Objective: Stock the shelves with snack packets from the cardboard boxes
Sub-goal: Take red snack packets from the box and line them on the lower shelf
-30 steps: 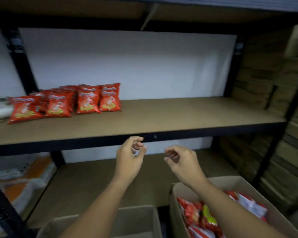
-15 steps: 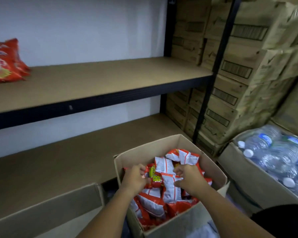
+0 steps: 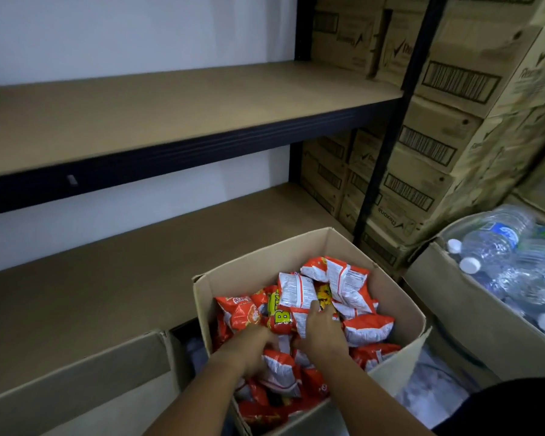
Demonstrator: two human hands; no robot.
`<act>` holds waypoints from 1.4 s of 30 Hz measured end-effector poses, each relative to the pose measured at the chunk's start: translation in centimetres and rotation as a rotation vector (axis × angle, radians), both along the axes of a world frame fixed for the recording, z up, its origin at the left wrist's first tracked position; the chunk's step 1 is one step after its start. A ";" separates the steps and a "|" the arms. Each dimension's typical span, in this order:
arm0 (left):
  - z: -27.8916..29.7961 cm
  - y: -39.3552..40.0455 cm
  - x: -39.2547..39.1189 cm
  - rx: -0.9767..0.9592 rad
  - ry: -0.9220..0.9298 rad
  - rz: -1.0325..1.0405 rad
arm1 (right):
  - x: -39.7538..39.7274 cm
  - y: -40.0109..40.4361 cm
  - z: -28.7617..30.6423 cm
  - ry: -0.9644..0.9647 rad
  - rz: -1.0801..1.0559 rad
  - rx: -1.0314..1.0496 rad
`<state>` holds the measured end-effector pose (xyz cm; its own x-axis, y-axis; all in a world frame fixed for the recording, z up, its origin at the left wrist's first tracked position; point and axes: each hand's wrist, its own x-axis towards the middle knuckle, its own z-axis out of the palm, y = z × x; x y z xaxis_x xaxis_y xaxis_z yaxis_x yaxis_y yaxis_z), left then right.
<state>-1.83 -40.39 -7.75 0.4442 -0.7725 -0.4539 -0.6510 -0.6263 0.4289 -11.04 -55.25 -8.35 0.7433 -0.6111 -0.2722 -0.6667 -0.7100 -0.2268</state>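
Two bare forearms are seen, with no sleeves, watch or rings in view; the left hand (image 3: 255, 347) and right hand (image 3: 323, 333) are ungloved; a dark garment (image 3: 513, 407) — black, plain — is glimpsed at the lower right.

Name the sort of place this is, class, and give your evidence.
Probably a shop stockroom: bare metal-framed shelves, stacked sealed cartons with barcodes, and open boxes of snack packets and bottled water.
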 end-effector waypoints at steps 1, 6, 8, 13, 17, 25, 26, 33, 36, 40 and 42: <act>0.0 0.0 0.3 -0.014 0.006 0.000 | 0.1 -0.3 -0.1 -0.028 -0.010 -0.009; 1.4 0.6 2.0 -0.163 0.050 0.044 | -0.4 -1.5 0.4 -0.233 -0.126 0.114; 2.8 1.2 2.4 -0.257 0.049 0.076 | -0.8 -1.7 1.2 -0.397 -0.181 0.187; 7.4 4.3 3.0 -0.611 0.039 0.305 | -0.9 -1.8 5.9 -0.832 -0.180 0.498; 11.4 8.1 2.7 -0.782 -0.016 0.388 | -0.2 -0.3 11.8 -1.025 -0.050 0.867; 19.6 14.4 1.0 -0.982 -0.127 0.515 | 1.8 5.8 20.8 -1.041 0.170 1.264; 20.5 15.1 0.8 -1.000 -0.146 0.526 | 2.1 6.7 21.6 -1.041 0.190 1.287; 25.9 19.3 -0.1 -1.091 -0.342 0.581 | 4.2 13.8 27.8 -0.996 0.372 1.354; 28.0 20.9 -0.4 -1.090 -0.267 0.585 | 5.4 16.5 29.9 -0.993 0.480 1.250; 30.4 23.5 -0.2 -1.063 -0.240 0.571 | 7.3 18.7 32.5 -1.017 0.585 1.157; 31.4 25.2 0.4 -1.082 -0.216 0.567 | 8.3 19.4 33.4 -1.052 0.626 1.131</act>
<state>-1.42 -15.22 23.62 0.8244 -0.3786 0.4207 -0.5250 -0.2336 0.8184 -2.75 -35.82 25.08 0.9140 -0.0248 0.4049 0.4055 0.0338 -0.9135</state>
